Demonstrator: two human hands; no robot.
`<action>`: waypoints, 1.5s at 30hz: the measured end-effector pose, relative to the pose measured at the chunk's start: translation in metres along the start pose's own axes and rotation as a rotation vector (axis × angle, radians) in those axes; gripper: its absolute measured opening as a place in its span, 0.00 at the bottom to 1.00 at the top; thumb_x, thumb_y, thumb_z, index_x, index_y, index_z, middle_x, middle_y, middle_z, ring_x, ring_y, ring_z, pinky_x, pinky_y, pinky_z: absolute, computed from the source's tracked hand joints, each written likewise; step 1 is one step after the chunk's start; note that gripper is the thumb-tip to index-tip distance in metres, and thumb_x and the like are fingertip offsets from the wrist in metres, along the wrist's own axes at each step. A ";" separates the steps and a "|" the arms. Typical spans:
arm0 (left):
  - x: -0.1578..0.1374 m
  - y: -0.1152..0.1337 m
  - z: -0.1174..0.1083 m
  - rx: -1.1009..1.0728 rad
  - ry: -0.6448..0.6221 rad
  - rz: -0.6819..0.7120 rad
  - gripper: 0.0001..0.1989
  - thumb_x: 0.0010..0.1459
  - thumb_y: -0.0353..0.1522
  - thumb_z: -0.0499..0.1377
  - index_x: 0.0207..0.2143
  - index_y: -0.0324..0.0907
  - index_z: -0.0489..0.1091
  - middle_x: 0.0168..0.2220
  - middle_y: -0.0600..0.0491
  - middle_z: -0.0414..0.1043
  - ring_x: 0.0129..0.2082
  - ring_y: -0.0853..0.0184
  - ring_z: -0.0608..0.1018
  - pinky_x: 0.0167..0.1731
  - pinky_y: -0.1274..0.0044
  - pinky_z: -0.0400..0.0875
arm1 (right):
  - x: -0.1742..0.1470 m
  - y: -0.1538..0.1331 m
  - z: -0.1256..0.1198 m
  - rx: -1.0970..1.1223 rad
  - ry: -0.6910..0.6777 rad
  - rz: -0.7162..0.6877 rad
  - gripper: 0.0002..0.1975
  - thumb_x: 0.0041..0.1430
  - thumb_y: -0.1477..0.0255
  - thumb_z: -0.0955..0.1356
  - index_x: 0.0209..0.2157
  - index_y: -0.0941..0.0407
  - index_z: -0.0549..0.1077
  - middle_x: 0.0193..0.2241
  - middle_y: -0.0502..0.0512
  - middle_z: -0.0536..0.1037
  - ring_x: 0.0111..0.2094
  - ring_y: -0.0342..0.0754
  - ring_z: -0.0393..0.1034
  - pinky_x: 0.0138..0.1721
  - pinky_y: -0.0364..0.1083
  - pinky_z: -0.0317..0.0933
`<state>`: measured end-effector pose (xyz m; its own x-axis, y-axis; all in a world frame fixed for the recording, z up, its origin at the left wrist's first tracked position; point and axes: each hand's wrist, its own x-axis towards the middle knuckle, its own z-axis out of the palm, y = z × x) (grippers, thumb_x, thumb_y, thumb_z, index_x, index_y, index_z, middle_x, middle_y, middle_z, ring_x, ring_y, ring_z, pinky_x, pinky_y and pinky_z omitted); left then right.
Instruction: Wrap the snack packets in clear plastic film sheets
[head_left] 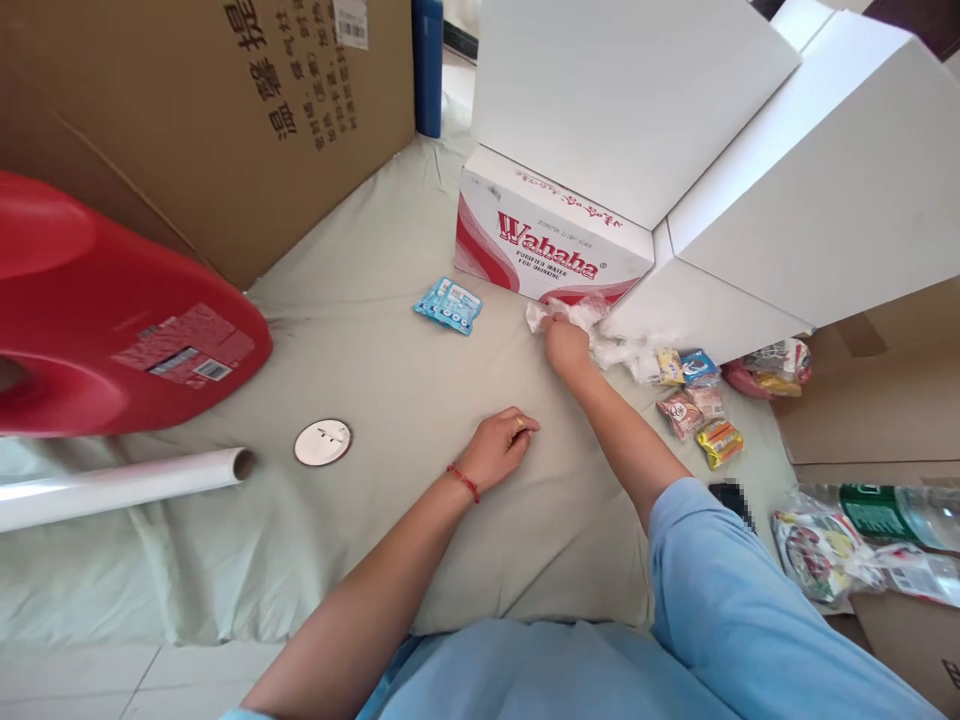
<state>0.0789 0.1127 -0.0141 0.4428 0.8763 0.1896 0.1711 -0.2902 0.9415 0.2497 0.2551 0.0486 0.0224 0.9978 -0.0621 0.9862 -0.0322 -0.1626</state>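
Observation:
My right hand point(568, 346) reaches to the foot of a white and red water carton point(551, 235), its fingers closed on a crumpled, thin white plastic bag point(589, 311). More crumpled white plastic point(637, 357) lies just right of that hand. My left hand point(496, 450) rests on the pale green cloth point(390, 390), fingers loosely curled together with nothing visible in them. It wears a ring and a red bracelet. Beyond it, left of the carton, lie light-blue sachets point(450, 305). Several small wrapped snacks point(701, 400) are grouped to the right of my right forearm.
Large white boxes point(630, 90) stand behind the carton. On the left are a brown cardboard box point(187, 120), a red jug point(127, 320), a white roll point(120, 485) and a round white disc point(322, 442). Plastic bottles point(892, 512) and bagged items point(817, 555) lie at right.

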 end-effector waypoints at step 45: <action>0.007 0.019 -0.019 -0.984 0.147 -0.393 0.22 0.42 0.37 0.78 0.35 0.41 0.73 0.26 0.59 0.72 0.25 0.75 0.74 0.27 0.81 0.68 | -0.029 0.111 -0.007 -0.098 -0.038 0.139 0.25 0.67 0.77 0.61 0.63 0.71 0.67 0.71 0.79 0.56 0.66 0.64 0.62 0.66 0.57 0.56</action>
<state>0.0687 0.1209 0.0100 0.3895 0.8977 -0.2059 -0.5355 0.4026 0.7424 0.3599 0.2233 0.0395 0.1557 0.9811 -0.1147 0.9853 -0.1626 -0.0532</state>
